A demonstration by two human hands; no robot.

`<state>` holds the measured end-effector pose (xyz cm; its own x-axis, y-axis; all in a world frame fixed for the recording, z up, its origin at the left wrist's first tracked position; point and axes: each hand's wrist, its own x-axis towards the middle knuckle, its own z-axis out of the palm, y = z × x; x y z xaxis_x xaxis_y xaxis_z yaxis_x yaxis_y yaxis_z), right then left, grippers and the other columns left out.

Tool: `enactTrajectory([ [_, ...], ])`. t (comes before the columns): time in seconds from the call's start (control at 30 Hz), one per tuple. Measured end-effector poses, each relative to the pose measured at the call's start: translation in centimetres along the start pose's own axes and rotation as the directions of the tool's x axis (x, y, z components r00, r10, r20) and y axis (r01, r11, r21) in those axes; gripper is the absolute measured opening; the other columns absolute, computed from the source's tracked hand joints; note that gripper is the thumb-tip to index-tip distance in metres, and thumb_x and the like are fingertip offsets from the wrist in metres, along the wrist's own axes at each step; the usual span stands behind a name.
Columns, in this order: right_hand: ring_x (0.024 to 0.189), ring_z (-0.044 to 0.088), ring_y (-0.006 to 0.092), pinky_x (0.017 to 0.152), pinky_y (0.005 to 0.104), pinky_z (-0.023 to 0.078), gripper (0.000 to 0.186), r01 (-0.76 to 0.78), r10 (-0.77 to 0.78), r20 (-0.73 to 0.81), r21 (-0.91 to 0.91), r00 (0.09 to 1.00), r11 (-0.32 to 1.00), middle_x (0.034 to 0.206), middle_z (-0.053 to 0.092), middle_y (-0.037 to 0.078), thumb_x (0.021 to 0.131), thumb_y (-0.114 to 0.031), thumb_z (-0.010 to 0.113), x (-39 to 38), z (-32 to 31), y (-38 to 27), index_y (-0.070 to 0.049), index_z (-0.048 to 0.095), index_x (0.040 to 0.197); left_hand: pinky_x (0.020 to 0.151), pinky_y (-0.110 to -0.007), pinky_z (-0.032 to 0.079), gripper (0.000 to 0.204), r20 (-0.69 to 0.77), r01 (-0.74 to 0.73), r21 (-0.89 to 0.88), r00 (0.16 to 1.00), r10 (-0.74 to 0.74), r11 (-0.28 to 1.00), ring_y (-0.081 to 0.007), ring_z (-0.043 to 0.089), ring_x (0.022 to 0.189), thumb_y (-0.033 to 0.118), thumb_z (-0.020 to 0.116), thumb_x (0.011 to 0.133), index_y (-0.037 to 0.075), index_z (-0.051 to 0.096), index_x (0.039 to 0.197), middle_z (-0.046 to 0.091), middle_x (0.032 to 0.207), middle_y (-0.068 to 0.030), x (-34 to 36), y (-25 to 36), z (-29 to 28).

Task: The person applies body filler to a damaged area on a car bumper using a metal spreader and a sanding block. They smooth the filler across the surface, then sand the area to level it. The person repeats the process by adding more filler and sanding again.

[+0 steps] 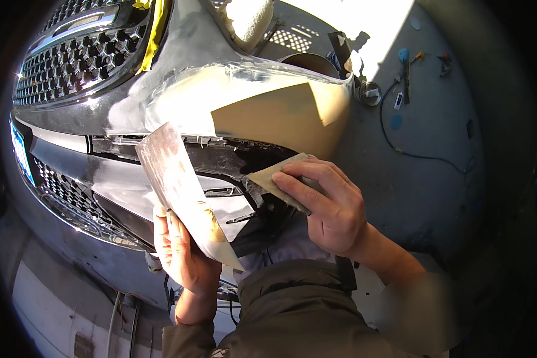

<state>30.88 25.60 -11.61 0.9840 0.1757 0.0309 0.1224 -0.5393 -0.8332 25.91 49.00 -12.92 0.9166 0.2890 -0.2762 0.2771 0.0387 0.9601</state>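
Over at two o'clock on the grey floor (441,113), a blue-topped tool (406,76) lies near a small orange item (420,57), while a dark hose (426,157) curves past a blue disc (396,122) toward three.

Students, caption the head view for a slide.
Left hand holds strip, right hand holds pad, before a car bumper.

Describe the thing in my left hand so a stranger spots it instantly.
Find the car bumper, then the left hand near it. That hand holds a slanting flat board. Unlike the smaller folded sheet in the right hand, it's long and straight-edged.
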Motion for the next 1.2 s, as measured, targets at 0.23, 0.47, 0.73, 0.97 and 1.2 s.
enactTrajectory([
  [0.23,0.114,0.073,0.0273,0.107,0.0537,0.057,0.038,0.285,-0.28,0.05,-0.144,0.959,0.948,0.119,0.072,0.008,0.085,-0.01,0.076,-0.7,-2.4,1.2,-0.017,0.084,0.121,0.101,-0.026,0.048,0.038,0.187,0.106,-0.106,0.979,-0.084,0.989,-0.0111,0.065,0.11,0.007,0.049,0.115,-0.004,0.047,0.151,0.07,0.129,-0.0147,2.2,2.3,2.9],
  [0.47,0.114,0.072,0.0252,0.107,0.0534,0.055,0.037,0.324,-0.299,0.188,-0.123,0.936,0.938,0.117,0.072,0.007,0.091,-0.025,0.063,-0.9,-0.7,-0.4,-0.018,0.08,0.123,0.096,-0.023,0.05,0.037,0.026,0.014,-0.039,1.0,-0.013,0.999,-0.0096,0.065,0.104,0.009,0.052,0.115,-0.007,0.05,0.149,0.072,0.123,-0.0118,2.3,0.8,1.9],
  [0.73,0.099,0.074,0.0361,0.086,0.0407,0.062,0.043,-0.034,0.032,-0.012,-0.251,0.999,0.967,0.112,0.073,0.018,0.087,0.005,0.066,4.3,1.6,5.4,-0.006,0.078,0.127,0.109,-0.04,0.059,0.033,0.147,-0.437,0.846,0.742,0.654,0.305,-0.0353,0.066,0.13,-0.008,0.066,0.102,-0.009,0.068,0.135,0.057,0.15,-0.0291,3.4,-3.3,-8.1],
  [0.97,0.1,0.073,0.0353,0.089,0.0408,0.061,0.042,0.008,-0.052,-0.172,-0.247,0.984,0.969,0.113,0.072,0.015,0.086,0.002,0.067,5.6,6.4,5.4,-0.006,0.078,0.126,0.111,-0.046,0.056,0.05,0.13,-0.284,0.947,0.771,0.624,0.153,-0.0383,0.064,0.135,0.004,0.085,0.092,-0.009,0.068,0.137,0.063,0.144,-0.0289,1.0,-4.1,-11.2],
  [1.2,0.099,0.074,0.0336,0.087,0.038,0.061,0.035,0.065,-0.101,-0.122,-0.271,0.987,0.961,0.113,0.074,0.017,0.088,-0.012,0.076,6.3,4.6,7.0,-0.004,0.079,0.122,0.11,-0.047,0.057,0.051,0.148,-0.284,0.952,0.758,0.635,0.118,-0.0395,0.066,0.133,0.009,0.088,0.09,-0.009,0.068,0.133,0.068,0.137,-0.0273,1.6,-3.6,-11.0],
])
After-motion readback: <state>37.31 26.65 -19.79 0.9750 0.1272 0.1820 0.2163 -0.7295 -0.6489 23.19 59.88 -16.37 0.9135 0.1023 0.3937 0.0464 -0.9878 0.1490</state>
